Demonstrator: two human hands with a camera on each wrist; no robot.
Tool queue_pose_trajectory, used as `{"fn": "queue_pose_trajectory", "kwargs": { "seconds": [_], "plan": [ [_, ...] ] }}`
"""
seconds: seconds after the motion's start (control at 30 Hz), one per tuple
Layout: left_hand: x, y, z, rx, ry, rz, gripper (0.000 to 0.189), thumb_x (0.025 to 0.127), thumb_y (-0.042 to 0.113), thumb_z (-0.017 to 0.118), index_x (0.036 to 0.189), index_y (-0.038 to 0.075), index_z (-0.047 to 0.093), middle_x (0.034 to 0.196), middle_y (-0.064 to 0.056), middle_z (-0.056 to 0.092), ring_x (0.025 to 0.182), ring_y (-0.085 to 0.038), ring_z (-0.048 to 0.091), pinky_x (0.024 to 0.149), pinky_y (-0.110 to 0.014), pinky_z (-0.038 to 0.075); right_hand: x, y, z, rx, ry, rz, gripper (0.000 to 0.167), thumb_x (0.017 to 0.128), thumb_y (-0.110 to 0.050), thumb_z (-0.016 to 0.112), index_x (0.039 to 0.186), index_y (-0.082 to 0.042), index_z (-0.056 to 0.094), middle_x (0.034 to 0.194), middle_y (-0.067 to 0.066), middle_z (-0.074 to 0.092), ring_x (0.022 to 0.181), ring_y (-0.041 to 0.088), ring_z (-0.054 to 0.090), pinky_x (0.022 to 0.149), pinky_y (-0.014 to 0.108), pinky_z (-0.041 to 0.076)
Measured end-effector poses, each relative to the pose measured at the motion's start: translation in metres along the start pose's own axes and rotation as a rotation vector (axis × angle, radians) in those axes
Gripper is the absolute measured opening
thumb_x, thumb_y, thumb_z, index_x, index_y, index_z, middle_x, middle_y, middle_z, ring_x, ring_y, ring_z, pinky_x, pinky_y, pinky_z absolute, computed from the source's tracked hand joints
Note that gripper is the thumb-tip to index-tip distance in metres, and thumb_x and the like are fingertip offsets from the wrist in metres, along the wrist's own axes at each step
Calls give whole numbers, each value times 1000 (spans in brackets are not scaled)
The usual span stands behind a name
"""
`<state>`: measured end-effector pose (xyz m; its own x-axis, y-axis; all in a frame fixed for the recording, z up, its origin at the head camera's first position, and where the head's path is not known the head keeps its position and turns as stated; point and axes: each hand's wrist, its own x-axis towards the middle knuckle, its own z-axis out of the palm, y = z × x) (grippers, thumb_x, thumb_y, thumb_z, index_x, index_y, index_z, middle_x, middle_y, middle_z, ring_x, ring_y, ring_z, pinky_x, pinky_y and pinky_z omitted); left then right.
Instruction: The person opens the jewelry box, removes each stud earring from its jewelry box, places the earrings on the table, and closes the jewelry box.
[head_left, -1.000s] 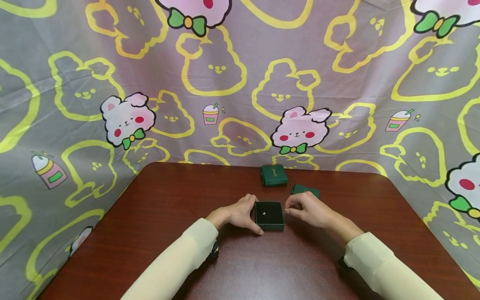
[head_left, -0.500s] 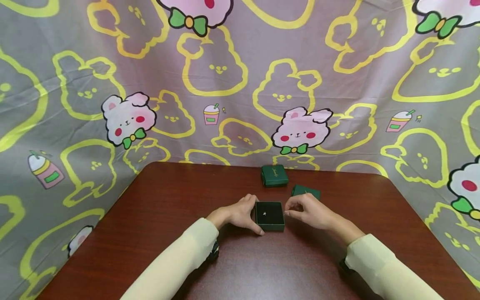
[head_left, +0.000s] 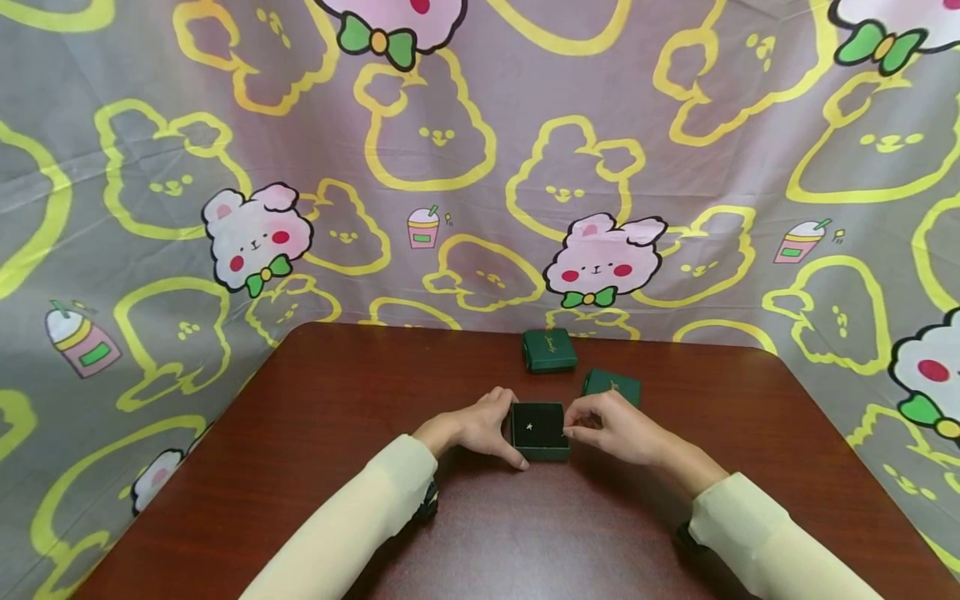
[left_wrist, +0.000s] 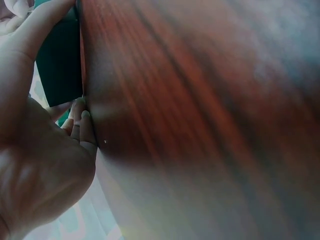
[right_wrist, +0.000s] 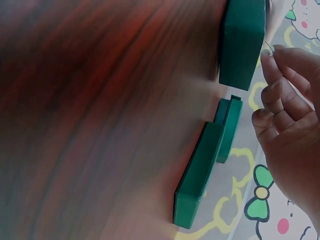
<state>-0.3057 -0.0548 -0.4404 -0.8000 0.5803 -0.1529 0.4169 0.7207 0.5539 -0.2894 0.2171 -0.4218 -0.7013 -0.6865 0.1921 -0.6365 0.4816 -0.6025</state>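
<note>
A small dark green jewellery box (head_left: 542,455) sits uncovered on the table, its black insert facing up. On the insert's left part shows a tiny star-shaped stud (head_left: 529,427). My left hand (head_left: 480,427) holds the box from the left, thumb at the near corner and fingers at the far one. At the box's right edge, my right hand (head_left: 618,427) pinches a thin, pin-like earring (right_wrist: 270,48) between thumb and index finger, its other fingers curled. In the left wrist view, the box's green side (left_wrist: 59,60) stands against the left hand. The earring's front is too small to make out.
A green box with gold script (head_left: 550,350) lies farther back on the brown table (head_left: 375,375). A second green piece with script (head_left: 618,383), perhaps a lid, lies behind my right hand. A patterned cloth (head_left: 480,183) hangs behind the table.
My right hand has moved slightly left, so its fingertips now overlap the box's right edge. The left hand and box stay in place.
</note>
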Motion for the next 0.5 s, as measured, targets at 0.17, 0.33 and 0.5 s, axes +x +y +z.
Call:
{"fn": "queue_pose_trajectory", "kwargs": {
  "seconds": [0.17, 0.33, 0.5],
  "plan": [
    [0, 0, 0, 0, -2, 1, 76, 69, 45, 93, 119, 13, 45, 112, 0, 44, 106, -15, 44, 94, -31, 41, -3, -2, 1, 0, -3, 2, 6, 96, -13, 73, 93, -18, 74, 82, -8, 69, 70, 5, 56, 63, 26, 49],
    [0, 0, 0, 0, 6, 1, 74, 69, 45, 94, 116, 14, 46, 112, 0, 44, 105, -14, 45, 94, -30, 41, -6, -5, 3, 13, -8, -18, 6, 96, -13, 73, 93, -18, 74, 81, -6, 69, 69, 5, 55, 61, 25, 49],
    [0, 0, 0, -4, 13, -3, 73, 69, 45, 94, 115, 15, 46, 112, 0, 44, 104, -13, 45, 95, -29, 41, -8, -9, 6, 25, -11, -43, 6, 96, -12, 72, 93, -16, 74, 81, -7, 67, 69, 5, 55, 61, 25, 49]
  ]
}}
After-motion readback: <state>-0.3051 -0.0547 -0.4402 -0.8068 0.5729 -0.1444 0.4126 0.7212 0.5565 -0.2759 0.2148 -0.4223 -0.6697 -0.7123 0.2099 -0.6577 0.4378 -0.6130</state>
